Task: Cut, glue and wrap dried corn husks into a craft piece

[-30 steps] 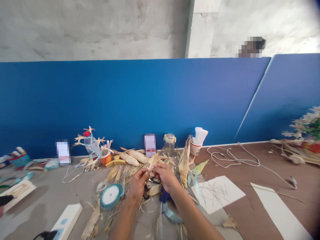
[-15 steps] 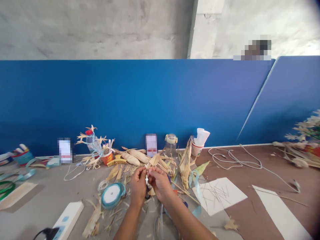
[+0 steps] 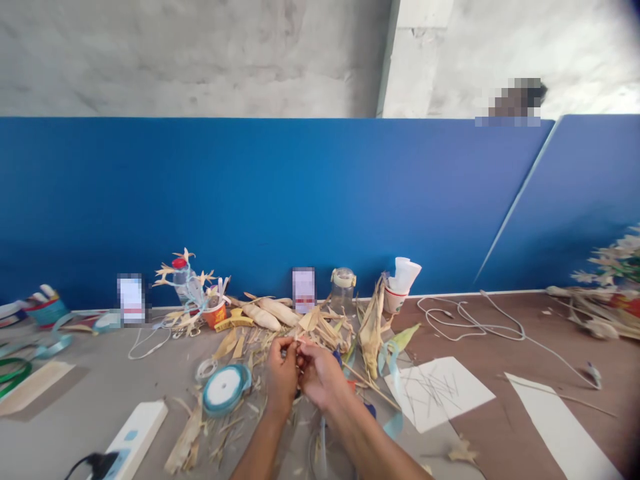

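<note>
My left hand (image 3: 282, 375) and my right hand (image 3: 321, 375) meet over the middle of the table, with thumbs and fingertips pinched together. Something small and pale shows at their tips, too tiny and covered to name. Just beyond the fingers lies a heap of dried corn husks (image 3: 325, 325), and husk-wrapped cobs (image 3: 263, 315) rest behind it to the left. A spool of blue ribbon (image 3: 223, 389) lies left of my left hand. To the right of my right hand, a dry husk bundle (image 3: 371, 333) stands near a loose blue ribbon (image 3: 395, 380).
A white power strip (image 3: 137, 433) sits at front left. Behind stand two phones, a paper cup (image 3: 215, 315), a clear jar (image 3: 343, 293) and a cup of rolled paper (image 3: 396, 300). Thin sticks lie on white paper (image 3: 425, 417). A white cable (image 3: 500, 328) trails right. A blue partition (image 3: 300, 193) closes the back.
My hands have drawn closer together and the fingertips have turned inward. The small pale thing that hung between them is now mostly hidden. The surrounding things stay in place.
</note>
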Tool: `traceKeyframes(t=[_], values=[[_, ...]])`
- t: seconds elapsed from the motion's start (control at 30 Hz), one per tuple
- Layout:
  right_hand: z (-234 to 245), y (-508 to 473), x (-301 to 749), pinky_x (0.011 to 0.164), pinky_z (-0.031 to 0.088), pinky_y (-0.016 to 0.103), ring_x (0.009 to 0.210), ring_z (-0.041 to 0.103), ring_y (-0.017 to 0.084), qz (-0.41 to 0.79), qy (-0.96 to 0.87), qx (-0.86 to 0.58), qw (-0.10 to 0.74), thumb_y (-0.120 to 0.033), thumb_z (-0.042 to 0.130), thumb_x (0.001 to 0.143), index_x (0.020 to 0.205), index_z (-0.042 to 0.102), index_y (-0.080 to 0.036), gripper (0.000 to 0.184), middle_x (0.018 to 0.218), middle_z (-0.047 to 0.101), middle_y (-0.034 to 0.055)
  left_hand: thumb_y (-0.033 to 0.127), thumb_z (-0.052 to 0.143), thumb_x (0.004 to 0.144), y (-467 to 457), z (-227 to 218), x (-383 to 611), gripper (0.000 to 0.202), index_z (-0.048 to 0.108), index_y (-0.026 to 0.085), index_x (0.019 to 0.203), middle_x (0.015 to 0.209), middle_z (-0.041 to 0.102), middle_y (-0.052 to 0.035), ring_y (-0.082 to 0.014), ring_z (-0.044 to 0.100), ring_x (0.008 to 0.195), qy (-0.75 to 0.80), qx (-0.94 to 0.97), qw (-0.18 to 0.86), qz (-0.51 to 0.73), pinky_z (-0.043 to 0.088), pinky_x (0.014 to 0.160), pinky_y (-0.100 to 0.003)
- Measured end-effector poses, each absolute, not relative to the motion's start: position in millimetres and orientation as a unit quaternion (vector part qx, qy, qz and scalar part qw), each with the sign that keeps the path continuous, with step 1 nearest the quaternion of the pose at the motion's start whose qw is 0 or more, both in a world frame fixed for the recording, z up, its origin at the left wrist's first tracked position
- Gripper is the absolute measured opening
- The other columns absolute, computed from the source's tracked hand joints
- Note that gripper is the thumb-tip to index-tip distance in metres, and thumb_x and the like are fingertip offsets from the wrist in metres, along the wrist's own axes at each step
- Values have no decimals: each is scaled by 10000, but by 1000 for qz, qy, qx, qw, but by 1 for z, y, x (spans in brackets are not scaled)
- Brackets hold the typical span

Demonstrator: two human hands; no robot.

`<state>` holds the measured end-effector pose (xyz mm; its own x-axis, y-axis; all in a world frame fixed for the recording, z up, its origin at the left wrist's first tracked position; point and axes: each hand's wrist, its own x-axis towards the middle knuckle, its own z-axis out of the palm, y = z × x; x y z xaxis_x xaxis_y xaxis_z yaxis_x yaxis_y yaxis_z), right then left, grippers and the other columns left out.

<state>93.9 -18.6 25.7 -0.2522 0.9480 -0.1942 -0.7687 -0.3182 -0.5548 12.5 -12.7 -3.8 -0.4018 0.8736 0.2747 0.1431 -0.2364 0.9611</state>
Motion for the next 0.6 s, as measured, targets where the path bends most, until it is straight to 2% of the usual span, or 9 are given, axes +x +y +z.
traceKeyframes(t=[0.13,0.23,0.33,0.43,0.53,0.6], values=[[35,-22,95,440,321,175,436,431,73,802,-122,-244,531,-56,578,537,751,598,-162,240,503,506,-56,498,635,718,-13,-1,13,341,603,188,854,613,584,32,-117,494,460,529,403,420,617,365,426,-214],[40,-20,97,440,314,178,428,425,69,775,-147,-288,543,-61,603,539,776,615,-157,256,505,518,-57,510,653,703,-11,2,12,349,601,184,818,593,557,45,-104,482,482,477,393,469,631,366,459,-205],[46,-15,107,437,301,185,420,408,66,717,-167,-336,588,-99,651,548,770,621,-166,234,489,496,-74,488,681,680,-8,3,11,328,602,174,740,623,560,27,-128,519,585,430,419,484,636,424,570,-238],[56,-11,123,464,308,192,457,424,63,687,-229,-343,598,-208,722,572,764,637,-162,215,551,527,-65,483,669,695,-6,2,7,314,612,176,728,622,544,29,-134,490,600,421,454,482,620,412,602,-250],[65,-11,136,494,289,209,494,420,70,643,-348,-378,568,-331,732,619,648,620,-157,210,557,528,-50,473,655,721,-7,4,3,305,641,177,793,635,550,30,-135,474,608,433,491,475,588,390,605,-246],[67,-12,139,506,264,224,495,393,77,609,-413,-409,540,-355,720,630,605,611,-161,224,519,500,-56,473,655,725,-9,7,1,314,651,175,826,642,561,26,-139,478,611,436,513,475,567,387,606,-247]])
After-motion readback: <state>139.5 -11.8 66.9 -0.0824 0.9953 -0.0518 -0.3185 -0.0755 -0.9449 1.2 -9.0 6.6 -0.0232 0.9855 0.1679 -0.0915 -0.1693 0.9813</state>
